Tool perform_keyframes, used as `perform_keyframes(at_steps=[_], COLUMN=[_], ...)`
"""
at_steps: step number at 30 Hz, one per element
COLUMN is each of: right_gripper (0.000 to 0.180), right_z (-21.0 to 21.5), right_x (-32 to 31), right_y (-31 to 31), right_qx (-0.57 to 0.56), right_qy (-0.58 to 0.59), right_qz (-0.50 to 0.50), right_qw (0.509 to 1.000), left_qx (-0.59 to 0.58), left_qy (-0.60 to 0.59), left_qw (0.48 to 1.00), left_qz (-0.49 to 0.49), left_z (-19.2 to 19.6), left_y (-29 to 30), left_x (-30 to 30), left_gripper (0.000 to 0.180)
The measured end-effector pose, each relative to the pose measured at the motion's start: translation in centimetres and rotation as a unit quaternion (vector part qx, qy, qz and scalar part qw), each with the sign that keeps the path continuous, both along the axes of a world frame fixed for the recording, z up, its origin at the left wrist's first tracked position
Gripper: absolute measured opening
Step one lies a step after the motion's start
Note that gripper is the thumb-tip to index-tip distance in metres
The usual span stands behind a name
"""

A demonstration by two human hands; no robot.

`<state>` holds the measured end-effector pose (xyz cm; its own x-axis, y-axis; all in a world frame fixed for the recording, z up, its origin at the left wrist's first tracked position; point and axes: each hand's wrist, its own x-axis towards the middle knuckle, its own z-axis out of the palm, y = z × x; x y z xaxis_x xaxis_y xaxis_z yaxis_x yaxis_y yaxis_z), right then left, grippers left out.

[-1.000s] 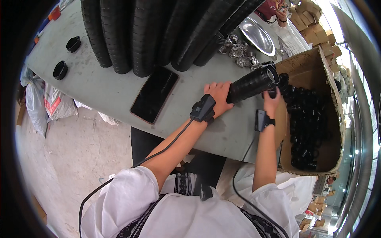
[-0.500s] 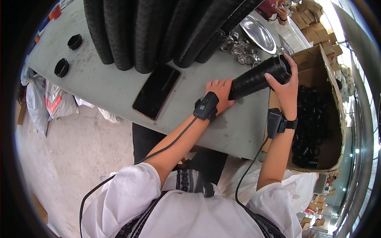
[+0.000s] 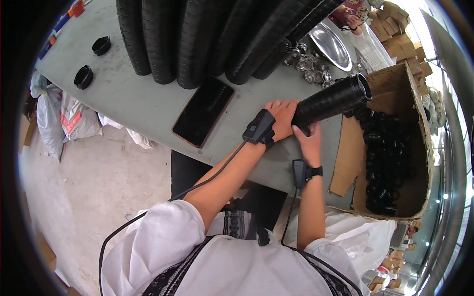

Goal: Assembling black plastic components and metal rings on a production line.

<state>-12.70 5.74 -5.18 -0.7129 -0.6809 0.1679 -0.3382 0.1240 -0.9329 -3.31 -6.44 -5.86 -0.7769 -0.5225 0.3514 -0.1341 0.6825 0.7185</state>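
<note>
A short length of black ribbed hose (image 3: 332,100) lies at a slant above the table, its open end up and to the right. My left hand (image 3: 283,118) grips its lower end, with the back of the hand toward me and the fingers partly hidden. Just right of it, my right hand (image 3: 310,144) holds the near underside of the same end; its fingertips are hidden below the hose. A dark phone (image 3: 203,112) lies flat on the grey table (image 3: 148,111), left of my left hand. Several long black hoses (image 3: 192,44) stand side by side beyond it.
At right, a cardboard box (image 3: 418,123) holds many small black parts (image 3: 385,158). Metal hose clamps (image 3: 316,74) and a shiny metal bowl (image 3: 335,47) sit at the far right. Two black caps (image 3: 101,45) lie far left. Bags (image 3: 81,118) rest on the floor; another person's hand (image 3: 354,22) shows beyond.
My right hand has left the hose's open upper end and moved down and left to its lower end. My left hand keeps its grip there. The view has shifted slightly.
</note>
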Motion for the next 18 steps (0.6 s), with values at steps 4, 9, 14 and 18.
perform_keyframes(at_steps=[4, 9, 14, 18], right_gripper=[0.050, 0.050, 0.046, 0.044], right_z=[0.1, -0.3, 1.5, 5.1], right_x=[0.8, 0.5, 0.4, 0.1], right_y=[-1.6, -2.2, -2.8, -4.7], right_qx=[0.015, 0.023, -0.005, -0.030], right_qy=[0.033, 0.043, -0.016, -0.023], right_qz=[-0.044, -0.040, -0.033, 0.005], right_qw=[0.998, 0.998, 0.999, 0.999], left_qx=[-0.005, 0.028, 0.151, 0.166], left_qy=[-0.010, 0.081, 0.175, 0.202], left_qw=[1.000, 0.995, 0.970, 0.961], left_qz=[-0.004, 0.042, 0.071, 0.088], left_z=[-0.7, -1.5, -1.9, -0.9], left_y=[-0.1, 0.0, -0.4, 0.0], left_x=[-0.1, 0.3, 0.7, 0.9], left_gripper=[0.054, 0.052, 0.042, 0.032])
